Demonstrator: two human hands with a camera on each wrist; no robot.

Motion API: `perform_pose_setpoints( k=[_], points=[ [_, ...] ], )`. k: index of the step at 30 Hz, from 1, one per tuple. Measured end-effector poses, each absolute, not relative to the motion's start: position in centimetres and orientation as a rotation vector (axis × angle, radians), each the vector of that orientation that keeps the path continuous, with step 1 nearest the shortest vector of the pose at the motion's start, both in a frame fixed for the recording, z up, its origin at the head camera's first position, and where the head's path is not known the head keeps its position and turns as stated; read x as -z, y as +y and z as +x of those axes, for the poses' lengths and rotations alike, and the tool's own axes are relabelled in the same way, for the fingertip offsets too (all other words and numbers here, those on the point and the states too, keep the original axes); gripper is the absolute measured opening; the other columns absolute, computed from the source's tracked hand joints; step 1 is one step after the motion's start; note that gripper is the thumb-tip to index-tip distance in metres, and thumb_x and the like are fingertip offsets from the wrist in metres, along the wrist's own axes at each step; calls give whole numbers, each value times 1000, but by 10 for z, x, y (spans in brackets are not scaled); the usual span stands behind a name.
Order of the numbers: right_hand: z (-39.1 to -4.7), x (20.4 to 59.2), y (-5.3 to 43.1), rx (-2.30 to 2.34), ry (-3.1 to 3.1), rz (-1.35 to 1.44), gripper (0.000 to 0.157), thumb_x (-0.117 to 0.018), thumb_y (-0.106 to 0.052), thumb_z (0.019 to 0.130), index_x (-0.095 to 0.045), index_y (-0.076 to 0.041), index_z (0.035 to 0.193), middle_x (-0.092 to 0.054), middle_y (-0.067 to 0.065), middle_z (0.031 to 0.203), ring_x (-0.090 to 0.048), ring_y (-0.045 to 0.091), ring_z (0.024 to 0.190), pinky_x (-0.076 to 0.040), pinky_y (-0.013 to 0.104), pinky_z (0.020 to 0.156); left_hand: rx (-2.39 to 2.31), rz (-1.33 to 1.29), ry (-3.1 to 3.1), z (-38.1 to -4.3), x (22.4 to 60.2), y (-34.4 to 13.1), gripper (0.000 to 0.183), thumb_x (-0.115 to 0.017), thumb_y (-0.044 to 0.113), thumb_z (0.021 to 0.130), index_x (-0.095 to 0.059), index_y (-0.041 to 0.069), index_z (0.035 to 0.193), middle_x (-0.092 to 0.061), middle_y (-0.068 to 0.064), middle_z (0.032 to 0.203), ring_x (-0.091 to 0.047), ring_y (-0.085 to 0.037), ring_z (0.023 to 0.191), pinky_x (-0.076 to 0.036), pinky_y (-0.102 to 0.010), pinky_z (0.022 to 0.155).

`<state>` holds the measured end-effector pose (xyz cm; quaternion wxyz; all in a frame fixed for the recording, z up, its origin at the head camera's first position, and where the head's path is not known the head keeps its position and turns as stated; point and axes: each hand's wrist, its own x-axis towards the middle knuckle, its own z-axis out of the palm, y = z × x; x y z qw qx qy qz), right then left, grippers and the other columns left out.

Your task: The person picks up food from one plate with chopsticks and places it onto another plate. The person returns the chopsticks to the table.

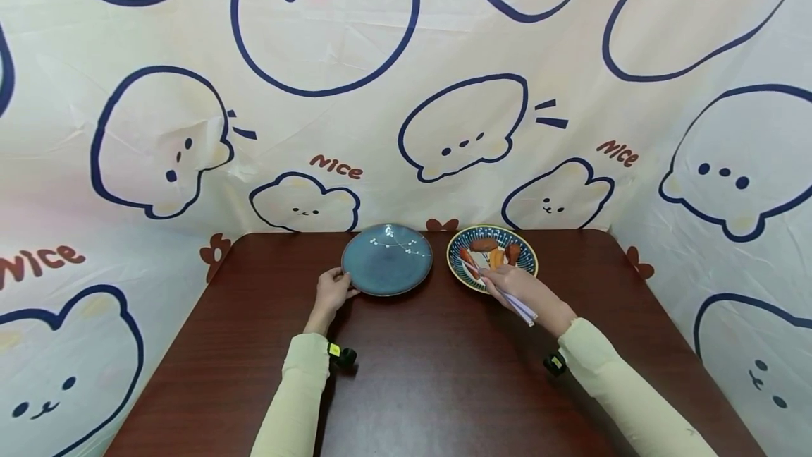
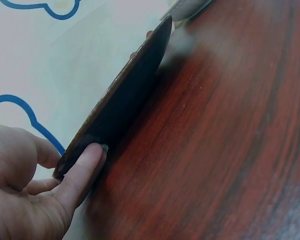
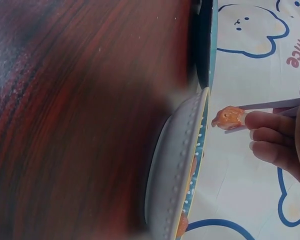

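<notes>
R hand (image 1: 531,289) grips chopsticks (image 3: 270,105); only R-wrist shows food (image 3: 228,118) aloft.

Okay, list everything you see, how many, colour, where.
Table: one, brown, centre
Blue plate: one, blue, left of patterned plate
Patterned plate: one, blue and yellow, beside blue plate
Food pieces: several, brown and orange, on patterned plate
Chopsticks: two, pale lilac, in right hand
Held piece: one, orange, between chopsticks
Printed cloth: count unclear, pale and navy, behind, beside table
Wrist devices: two, black, at sleeves
Sleeves: two, pale yellow-green, foreground
Left hand: one, pinching blue plate
Right hand: one, gripping chopsticks
</notes>
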<state>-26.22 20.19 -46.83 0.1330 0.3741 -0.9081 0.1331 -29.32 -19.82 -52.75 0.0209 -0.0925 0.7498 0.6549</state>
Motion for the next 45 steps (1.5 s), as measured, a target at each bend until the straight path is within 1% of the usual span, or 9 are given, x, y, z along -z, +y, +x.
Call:
perform_pose_setpoints(
  k=[4, 7, 9, 14, 21, 23, 32, 40, 45],
  points=[
    [-265, 471, 200, -363, -2586, 1105, 30, -63, -9, 97, -70, 5, 123, -75, 20, 105, -72, 31, 89, -63, 46, 84, -2033, -290, 2322, -293, 528, -199, 47, -42, 8, 109, -36, -13, 151, -56, -34, 128, -69, -27, 98, -63, -26, 79],
    [-267, 472, 199, -359, -2522, 1130, 29, -64, -7, 96, -70, 6, 121, -76, 18, 98, -72, 28, 82, -64, 42, 77, -2036, -293, 2317, -293, 528, -199, 47, -43, 8, 108, -36, -12, 151, -56, -34, 128, -69, -25, 96, -63, -26, 79],
    [-269, 473, 198, -361, -2476, 1152, 28, -66, -5, 94, -71, 7, 119, -75, 17, 90, -70, 26, 74, -64, 39, 68, -2038, -294, 2314, -293, 528, -199, 47, -43, 8, 108, -36, -12, 151, -56, -34, 128, -69, -23, 94, -63, -26, 79],
    [-274, 473, 195, -325, -2392, 1180, 28, -70, 1, 88, -71, 9, 115, -72, 14, 80, -66, 22, 66, -62, 34, 61, -2052, -294, 2302, -294, 529, -199, 47, -44, 7, 108, -37, -12, 150, -56, -34, 128, -69, -17, 88, -64, -26, 78],
    [-274, 471, 191, -354, -2434, 1173, 30, -65, -4, 94, -69, 8, 122, -75, 18, 93, -72, 28, 78, -65, 41, 71, -2072, -289, 2293, -294, 530, -199, 47, -45, 7, 108, -38, -12, 150, -57, -34, 127, -68, -12, 81, -64, -27, 77],
    [-274, 470, 189, -355, -2457, 1159, 32, -66, -5, 94, -69, 7, 123, -76, 19, 96, -73, 28, 79, -65, 42, 72, -2077, -292, 2292, -295, 530, -199, 47, -45, 7, 107, -38, -13, 149, -57, -35, 127, -68, -11, 81, -64, -27, 76],
    [-275, 467, 183, -368, -2471, 1149, 35, -69, -3, 91, -69, 6, 124, -75, 18, 95, -71, 27, 78, -65, 41, 71, -2099, -319, 2265, -296, 531, -199, 47, -46, 7, 108, -38, -12, 150, -57, -34, 128, -69, -15, 87, -63, -22, 73],
    [-274, 468, 177, -400, -2467, 1166, 35, -68, -5, 92, -69, 5, 125, -74, 17, 92, -68, 25, 74, -64, 37, 69, -2102, -314, 2268, -294, 533, -199, 48, -46, 8, 108, -37, -12, 151, -56, -34, 132, -68, -33, 106, -63, -26, 78],
    [-277, 470, 171, -406, -2447, 1156, 34, -68, -5, 91, -70, 4, 124, -73, 15, 88, -66, 23, 73, -63, 36, 67, -2128, -307, 2253, -293, 534, -199, 47, -47, 8, 108, -38, -12, 150, -56, -35, 131, -67, -35, 109, -63, -24, 76]
  ],
)
